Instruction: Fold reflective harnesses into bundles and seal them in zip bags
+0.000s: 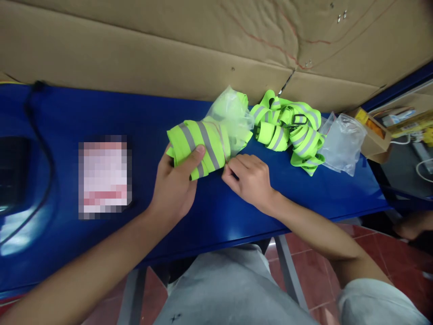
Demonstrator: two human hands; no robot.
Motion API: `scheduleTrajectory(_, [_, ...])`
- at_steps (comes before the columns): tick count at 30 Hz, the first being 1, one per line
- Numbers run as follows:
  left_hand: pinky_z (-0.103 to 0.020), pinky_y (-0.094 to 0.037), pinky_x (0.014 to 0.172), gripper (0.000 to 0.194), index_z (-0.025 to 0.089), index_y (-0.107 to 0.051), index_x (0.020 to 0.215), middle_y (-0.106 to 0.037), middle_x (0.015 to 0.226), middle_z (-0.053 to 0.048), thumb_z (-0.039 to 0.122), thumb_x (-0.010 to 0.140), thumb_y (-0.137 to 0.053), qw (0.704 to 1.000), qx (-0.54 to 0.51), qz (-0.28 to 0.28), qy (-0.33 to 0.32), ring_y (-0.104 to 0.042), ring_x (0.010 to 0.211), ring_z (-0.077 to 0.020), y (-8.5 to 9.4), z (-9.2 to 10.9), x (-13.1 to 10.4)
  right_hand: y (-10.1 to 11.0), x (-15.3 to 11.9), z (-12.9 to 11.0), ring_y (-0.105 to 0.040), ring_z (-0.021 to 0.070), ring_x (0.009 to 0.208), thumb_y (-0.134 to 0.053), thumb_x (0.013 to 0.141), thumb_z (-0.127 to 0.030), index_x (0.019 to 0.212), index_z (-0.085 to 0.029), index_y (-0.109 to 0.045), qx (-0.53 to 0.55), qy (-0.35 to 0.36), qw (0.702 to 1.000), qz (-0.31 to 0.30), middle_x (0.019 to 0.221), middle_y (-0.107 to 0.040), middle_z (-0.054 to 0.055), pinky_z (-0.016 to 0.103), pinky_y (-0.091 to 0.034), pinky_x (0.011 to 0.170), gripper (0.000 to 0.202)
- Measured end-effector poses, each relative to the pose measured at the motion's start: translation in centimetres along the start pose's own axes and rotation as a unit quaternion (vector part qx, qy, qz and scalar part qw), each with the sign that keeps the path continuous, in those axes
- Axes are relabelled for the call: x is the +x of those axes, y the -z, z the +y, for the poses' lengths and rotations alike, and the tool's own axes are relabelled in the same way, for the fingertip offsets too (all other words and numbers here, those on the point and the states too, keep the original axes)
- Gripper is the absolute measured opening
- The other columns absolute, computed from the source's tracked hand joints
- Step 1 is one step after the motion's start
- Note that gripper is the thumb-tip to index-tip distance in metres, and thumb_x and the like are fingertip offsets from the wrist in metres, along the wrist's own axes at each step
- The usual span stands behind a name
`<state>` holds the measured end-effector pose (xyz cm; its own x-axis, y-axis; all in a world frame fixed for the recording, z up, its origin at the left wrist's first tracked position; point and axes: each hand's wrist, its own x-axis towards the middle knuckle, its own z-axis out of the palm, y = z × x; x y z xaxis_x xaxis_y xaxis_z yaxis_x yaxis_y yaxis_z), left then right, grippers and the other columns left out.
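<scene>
My left hand (176, 187) is wrapped round a bundle of neon yellow reflective strap (199, 149) with grey stripes, its thumb pressed on the front. The bundle is held above the blue table. My right hand (250, 178) is closed, its fingertips at the bundle's lower right edge; what they pinch is hidden. A clear plastic bag (221, 106) lies right behind the bundle, with more neon yellow material in or under it. I cannot tell whether the held bundle reaches into the bag.
Several loose neon straps (304, 135) with a black buckle lie to the right, beside clear plastic bags (343, 142). A cardboard box (375, 140) stands at the table's right end. On the left are a blurred-out item (103, 176), a black cable (49, 153) and a dark device (13, 174).
</scene>
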<state>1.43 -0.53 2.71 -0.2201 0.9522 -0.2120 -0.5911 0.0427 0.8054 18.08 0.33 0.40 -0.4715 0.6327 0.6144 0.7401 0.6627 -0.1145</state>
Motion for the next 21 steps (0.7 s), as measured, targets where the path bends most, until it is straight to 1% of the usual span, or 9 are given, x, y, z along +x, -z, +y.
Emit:
scheduleTrajectory(3, [-0.033, -0.062, 0.095, 0.025, 0.023, -0.072, 0.089, -0.078, 0.107, -0.002, 0.023, 0.072, -0.091, 1.0, -0.001, 0.015, 0.016, -0.071, 0.113, -0.0229, 0.3, -0.7, 0.3, -0.5, -0.2, -0.7, -0.05, 0.0134, 0.061, -0.056, 0.096, -0.015, 0.071, -0.02, -0.058, 0.011, -0.003, 1.0, -0.007, 0.065, -0.056, -0.002, 0.032, -0.036, 0.063, 0.025])
scheduleTrajectory(6, [-0.035, -0.059, 0.097, 0.026, 0.022, -0.071, 0.095, -0.076, 0.112, -0.004, 0.027, 0.076, -0.089, 1.0, 0.006, -0.004, -0.004, -0.07, 0.113, -0.0234, 0.3, -1.3, 0.2, -0.3, -0.2, -1.4, -0.05, 0.0107, 0.06, -0.054, 0.099, -0.017, 0.071, -0.019, -0.056, 0.113, -0.034, 0.993, -0.009, 0.065, -0.056, -0.003, 0.028, -0.038, 0.063, 0.028])
scheduleTrajectory(9, [-0.037, -0.057, 0.099, 0.032, 0.024, -0.068, 0.107, -0.073, 0.113, -0.004, 0.034, 0.082, -0.086, 0.991, 0.064, -0.042, -0.109, -0.069, 0.11, -0.0236, 0.1, -1.5, -0.3, 0.4, 0.0, -1.9, -0.052, 0.0083, 0.061, -0.055, 0.101, -0.018, 0.071, -0.019, -0.054, 0.234, -0.072, 0.969, -0.002, 0.066, -0.057, -0.003, 0.023, -0.041, 0.062, 0.03])
scheduleTrajectory(11, [-0.037, -0.054, 0.099, 0.035, 0.026, -0.066, 0.111, -0.071, 0.107, -0.002, 0.039, 0.084, -0.085, 0.97, 0.152, -0.046, -0.186, -0.068, 0.108, -0.0236, 0.2, -1.1, -0.6, 0.6, 0.0, -1.9, -0.053, 0.0077, 0.061, -0.057, 0.1, -0.019, 0.07, -0.018, -0.055, 0.264, -0.081, 0.961, 0.02, 0.066, -0.058, -0.003, 0.022, -0.041, 0.062, 0.03])
scheduleTrajectory(13, [-0.035, -0.053, 0.095, 0.037, 0.026, -0.065, 0.109, -0.07, 0.103, -0.001, 0.041, 0.083, -0.086, 0.944, 0.241, -0.043, -0.221, -0.066, 0.103, -0.0235, 0.5, -0.6, -0.7, 0.7, 0.0, -1.7, -0.053, 0.0078, 0.06, -0.059, 0.099, -0.018, 0.069, -0.018, -0.056, 0.263, -0.076, 0.961, 0.041, 0.064, -0.059, -0.003, 0.022, -0.042, 0.061, 0.03])
scheduleTrajectory(15, [-0.034, -0.053, 0.085, 0.038, 0.026, -0.065, 0.104, -0.067, 0.097, 0.0, 0.041, 0.078, -0.089, 0.927, 0.303, -0.042, -0.217, -0.064, 0.094, -0.0225, 1.0, -0.1, -0.6, 0.6, -0.1, -1.3, -0.054, 0.0087, 0.059, -0.059, 0.097, -0.017, 0.067, -0.018, -0.056, 0.244, -0.059, 0.967, 0.035, 0.062, -0.059, -0.003, 0.023, -0.042, 0.062, 0.031])
scheduleTrajectory(18, [-0.033, -0.048, 0.072, 0.037, 0.026, -0.065, 0.094, -0.062, 0.085, 0.002, 0.037, 0.072, -0.093, 0.913, 0.356, -0.046, -0.193, -0.058, 0.08, -0.0203, 1.7, 0.2, -0.3, 0.8, 0.0, -0.4, -0.05, 0.0082, 0.053, -0.061, 0.098, -0.022, 0.061, -0.018, -0.053, 0.225, -0.046, 0.973, -0.02, 0.055, -0.054, -0.004, 0.025, -0.039, 0.057, 0.039])
scheduleTrajectory(19, [-0.033, -0.047, 0.07, 0.036, 0.026, -0.065, 0.092, -0.061, 0.083, 0.002, 0.036, 0.071, -0.093, 0.91, 0.364, -0.051, -0.191, -0.057, 0.078, -0.0201, 1.8, 0.2, -0.2, 1.0, 0.0, -0.1, -0.048, 0.0075, 0.051, -0.062, 0.099, -0.026, 0.059, -0.018, -0.051, 0.226, -0.056, 0.972, -0.027, 0.053, -0.051, -0.005, 0.025, -0.037, 0.055, 0.043])
scheduleTrajectory(21, [-0.032, -0.047, 0.071, 0.037, 0.027, -0.066, 0.095, -0.062, 0.084, 0.002, 0.032, 0.07, -0.093, 0.906, 0.367, -0.066, -0.198, -0.057, 0.079, -0.0205, 1.9, 0.1, -0.3, 1.5, 0.3, 0.7, -0.046, 0.007, 0.051, -0.064, 0.1, -0.033, 0.061, -0.019, -0.05, 0.234, -0.104, 0.967, -0.008, 0.054, -0.05, -0.005, 0.025, -0.036, 0.054, 0.044])
